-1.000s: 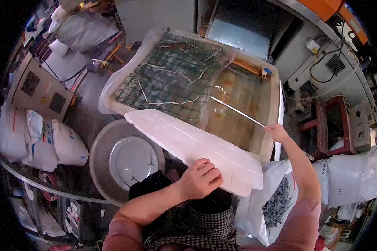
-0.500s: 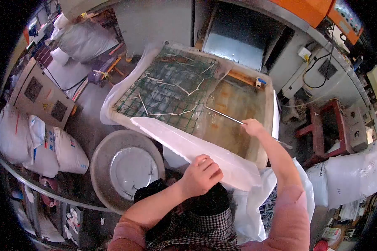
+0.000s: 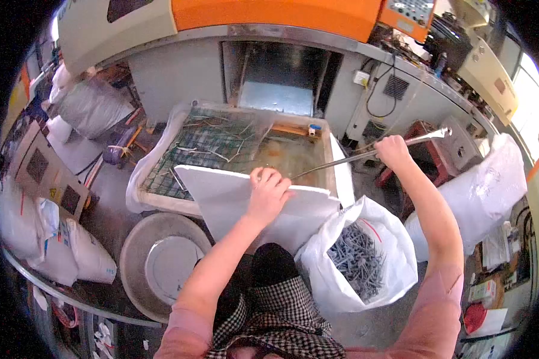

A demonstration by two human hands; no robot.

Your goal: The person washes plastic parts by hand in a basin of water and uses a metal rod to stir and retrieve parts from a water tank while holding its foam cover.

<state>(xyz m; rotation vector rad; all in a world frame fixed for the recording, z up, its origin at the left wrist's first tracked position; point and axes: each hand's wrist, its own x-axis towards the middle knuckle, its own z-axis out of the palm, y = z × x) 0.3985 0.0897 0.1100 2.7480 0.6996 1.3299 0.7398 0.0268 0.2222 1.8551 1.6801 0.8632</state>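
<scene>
My right hand (image 3: pixel 394 153) is closed around a long thin metal rod (image 3: pixel 347 160). One end of the rod points toward the water-filled tub (image 3: pixel 169 203); the brighter, thicker end sticks out to the right. My left hand (image 3: pixel 269 189) grips the top edge of a flat white board (image 3: pixel 221 200), which stands tilted at the tub's near side. Green netting (image 3: pixel 206 134) with thin pale strips on it covers the tub's left part. Near my right forearm, a white sack (image 3: pixel 398 266) holds many grey slender pieces (image 3: pixel 356 260).
A round grey basin (image 3: pixel 132 263) sits left of my legs. Filled bags (image 3: pixel 81 254) stand at far left, and a white sack (image 3: pixel 491 179) lies at right. Behind the tub is a large machine with an orange panel (image 3: pixel 269 21). A dark red stand (image 3: pixel 422 128) is at right.
My right hand has lifted the rod up and right from the tub. The board is now more upright, with my left hand at its top edge. The head view has shifted, showing the open sack.
</scene>
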